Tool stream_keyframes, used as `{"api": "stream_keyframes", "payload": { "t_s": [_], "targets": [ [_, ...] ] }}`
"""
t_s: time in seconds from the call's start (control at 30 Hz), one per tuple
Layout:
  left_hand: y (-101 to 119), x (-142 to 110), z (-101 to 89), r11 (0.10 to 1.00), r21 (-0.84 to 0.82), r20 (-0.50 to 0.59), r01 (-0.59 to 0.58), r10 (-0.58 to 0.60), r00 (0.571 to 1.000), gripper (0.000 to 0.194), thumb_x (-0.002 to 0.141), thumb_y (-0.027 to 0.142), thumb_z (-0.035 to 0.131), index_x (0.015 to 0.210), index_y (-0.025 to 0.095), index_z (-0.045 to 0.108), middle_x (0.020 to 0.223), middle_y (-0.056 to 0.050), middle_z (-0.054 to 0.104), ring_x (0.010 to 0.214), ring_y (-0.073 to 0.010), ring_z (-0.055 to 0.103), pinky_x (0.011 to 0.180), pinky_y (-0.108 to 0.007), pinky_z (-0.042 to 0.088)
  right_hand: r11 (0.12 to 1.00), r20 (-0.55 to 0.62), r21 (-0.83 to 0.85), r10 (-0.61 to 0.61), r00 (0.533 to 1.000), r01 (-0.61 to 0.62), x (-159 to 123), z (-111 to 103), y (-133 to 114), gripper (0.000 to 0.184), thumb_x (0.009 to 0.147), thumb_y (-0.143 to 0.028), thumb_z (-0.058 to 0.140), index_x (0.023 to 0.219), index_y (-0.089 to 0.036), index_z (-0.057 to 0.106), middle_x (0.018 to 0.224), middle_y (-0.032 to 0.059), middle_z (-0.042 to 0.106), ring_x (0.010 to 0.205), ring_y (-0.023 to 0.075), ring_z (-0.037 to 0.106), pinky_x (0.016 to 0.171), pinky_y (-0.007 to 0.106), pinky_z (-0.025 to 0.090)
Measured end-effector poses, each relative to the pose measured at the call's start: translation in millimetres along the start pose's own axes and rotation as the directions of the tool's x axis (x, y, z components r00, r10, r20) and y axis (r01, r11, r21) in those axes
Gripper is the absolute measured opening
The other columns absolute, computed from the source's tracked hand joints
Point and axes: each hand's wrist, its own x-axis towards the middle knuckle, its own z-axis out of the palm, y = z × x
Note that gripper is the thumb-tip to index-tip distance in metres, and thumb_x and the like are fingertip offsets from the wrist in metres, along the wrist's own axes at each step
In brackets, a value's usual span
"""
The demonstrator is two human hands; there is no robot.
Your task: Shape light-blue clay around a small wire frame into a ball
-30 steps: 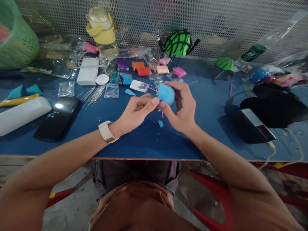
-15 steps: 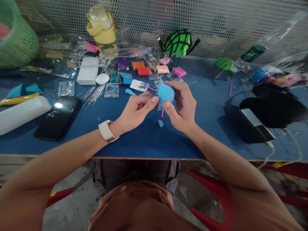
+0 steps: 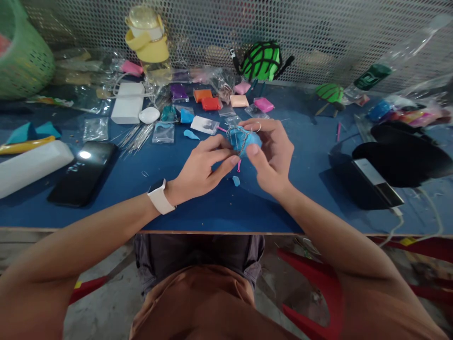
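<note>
Both hands hold a lump of blue modelling clay [image 3: 252, 139] above the table; twisted wire shows on its turned-up side. My right hand [image 3: 274, 153] wraps around its right side, thumb on the front face. My left hand [image 3: 207, 165] pinches at its lower left edge with thumb and fingers; the exact contact is partly hidden. Under the hands lies a pink tool [image 3: 239, 165], its middle covered by the clay. A small blue clay scrap [image 3: 236, 181] sits just below it. Another blue scrap [image 3: 191, 135] lies left of the clay.
Clay packets, such as a red one [image 3: 211, 104], spread behind the hands. Thin wires [image 3: 138, 139], a phone [image 3: 83, 174] and a white power bank [image 3: 128, 103] lie left. Right are a black device [image 3: 377, 184] and a bottle [image 3: 373, 76]. A green-and-black shell model [image 3: 262, 61] stands at the back.
The blue clay has been turned so that its wired side now faces up. My right hand has shifted slightly right, and my left wrist has rolled, bringing the watch face into view.
</note>
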Motion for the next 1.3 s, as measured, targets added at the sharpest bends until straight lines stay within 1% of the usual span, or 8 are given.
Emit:
{"api": "stream_keyframes", "payload": {
  "t_s": [0.27,0.37,0.47,0.57,0.67,0.9,1.17,1.3],
  "targets": [
    [-2,-2,-1.1,0.997,0.081,0.019,0.010,-0.011,1.000,0.051,0.130,0.048,0.051,0.099,0.021,0.082,0.104,-0.010,0.079,0.101,-0.0259,0.075,0.090,-0.042,0.057,0.991,0.008,0.116,-0.065,0.998,0.063,5,-4,1,0.025,0.119,-0.055,0.074,0.138,-0.040,0.080,0.136,0.0048,0.086,0.136,0.0304,0.084,0.118,0.055,0.071],
    [-3,-4,-1.9,0.961,0.276,0.048,0.002,-0.016,0.999,0.045,0.130,0.044,0.051,0.114,0.020,0.086,0.114,-0.013,0.080,0.109,-0.0297,0.076,0.095,-0.046,0.057,0.992,-0.016,0.101,-0.068,0.998,0.070,5,-3,0,0.027,0.119,-0.054,0.074,0.142,-0.042,0.082,0.138,0.0052,0.086,0.137,0.0309,0.083,0.117,0.054,0.072],
    [-3,-4,-2.5,0.853,0.522,0.078,0.002,-0.050,0.996,0.035,0.125,0.040,0.058,0.131,0.021,0.087,0.127,-0.017,0.080,0.122,-0.0386,0.075,0.104,-0.055,0.055,0.991,-0.109,-0.044,-0.131,0.985,0.127,6,-4,-4,0.023,0.117,-0.054,0.077,0.134,-0.042,0.086,0.135,0.0042,0.087,0.132,0.0318,0.083,0.115,0.058,0.071],
    [0,-3,-3.8,0.768,0.641,0.090,-0.002,-0.073,0.993,0.031,0.122,0.039,0.064,0.136,0.020,0.084,0.132,-0.019,0.078,0.127,-0.0449,0.075,0.109,-0.061,0.054,0.966,-0.203,-0.215,-0.186,0.961,0.141,9,-6,-10,0.010,0.114,-0.047,0.084,0.118,-0.040,0.090,0.121,0.0038,0.085,0.114,0.0295,0.083,0.099,0.055,0.073],
    [2,0,-6.5,0.721,0.693,0.085,0.001,-0.082,0.993,0.031,0.122,0.039,0.064,0.137,0.019,0.081,0.138,-0.021,0.077,0.132,-0.0482,0.074,0.111,-0.065,0.054,0.978,-0.246,-0.190,-0.132,0.960,0.086,11,-6,-13,0.011,0.112,-0.046,0.087,0.113,-0.037,0.093,0.101,0.0042,0.081,0.092,0.0240,0.079,0.075,0.044,0.069],
    [-3,3,-11.7,0.738,0.673,0.012,0.054,-0.084,0.996,0.017,0.121,0.027,0.066,0.125,0.023,0.081,0.128,-0.015,0.077,0.137,-0.0466,0.073,0.119,-0.071,0.052,0.993,-0.226,0.044,0.121,0.967,-0.114,11,-6,-5,0.022,0.105,-0.058,0.096,0.111,-0.037,0.096,0.091,-0.0010,0.086,0.074,0.0193,0.082,0.069,0.040,0.071],
    [-9,1,-11.4,0.782,0.623,-0.011,0.024,-0.022,1.000,0.015,0.120,0.031,0.069,0.112,0.023,0.080,0.127,-0.013,0.079,0.131,-0.0436,0.073,0.118,-0.073,0.052,0.984,-0.239,0.092,0.174,0.955,-0.156,8,-5,1,0.024,0.100,-0.060,0.101,0.109,-0.038,0.097,0.089,-0.0015,0.086,0.073,0.0196,0.083,0.071,0.042,0.073],
    [-24,3,-19.8,0.871,0.489,-0.129,0.052,0.013,0.992,0.016,0.122,0.037,0.064,0.114,0.025,0.070,0.120,-0.012,0.076,0.120,-0.0366,0.074,0.111,-0.066,0.057,0.980,-0.237,0.101,0.192,0.952,-0.172,10,-7,5,0.030,0.098,-0.066,0.101,0.107,-0.038,0.096,0.093,-0.0019,0.087,0.076,0.0196,0.084,0.074,0.043,0.075]
  ]
}}
